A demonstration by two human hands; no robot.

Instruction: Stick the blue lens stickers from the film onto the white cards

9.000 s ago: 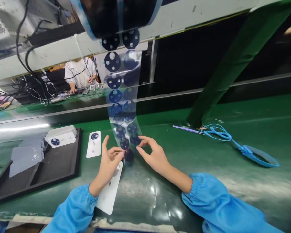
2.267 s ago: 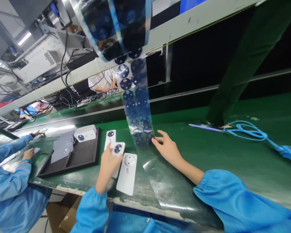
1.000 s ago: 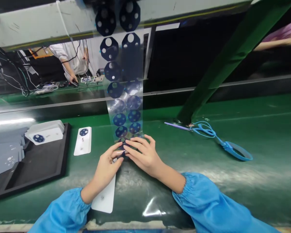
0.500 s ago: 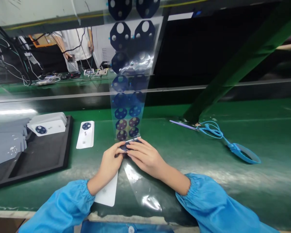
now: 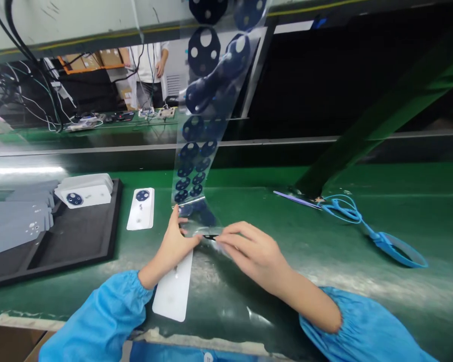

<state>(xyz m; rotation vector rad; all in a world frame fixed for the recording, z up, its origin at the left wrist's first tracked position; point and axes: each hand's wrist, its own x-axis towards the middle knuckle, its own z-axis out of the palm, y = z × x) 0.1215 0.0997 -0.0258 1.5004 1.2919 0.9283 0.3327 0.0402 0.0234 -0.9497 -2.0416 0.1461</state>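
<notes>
A long clear film strip (image 5: 194, 128) with pairs of dark blue camera-lens stickers hangs down to the table in front of me. My left hand (image 5: 173, 244) holds the lower end of this film, thumb and index finger spread along its bent edge. With thumb and fingertips, my right hand (image 5: 254, 254) pinches the edge of a dark sticker (image 5: 210, 237) at the film's end. Partly under my left hand lies a white phone back panel (image 5: 172, 297). Fingers hide part of the sticker and the panel's upper end.
To the left stands a black tray (image 5: 111, 221) with grey panels (image 5: 17, 218) and stacked white panels (image 5: 94, 190). Between tray and film lie white panels with a dark sticker (image 5: 141, 213). Purple tweezers (image 5: 296, 199) and a blue wrist strap (image 5: 394, 246) lie right. A person (image 5: 149, 65) stands beyond the bench.
My right hand has moved right, away from my left, with the dark sticker's edge in its fingers. The film strip has twisted and narrowed. The clear film tail no longer spreads below my hands.
</notes>
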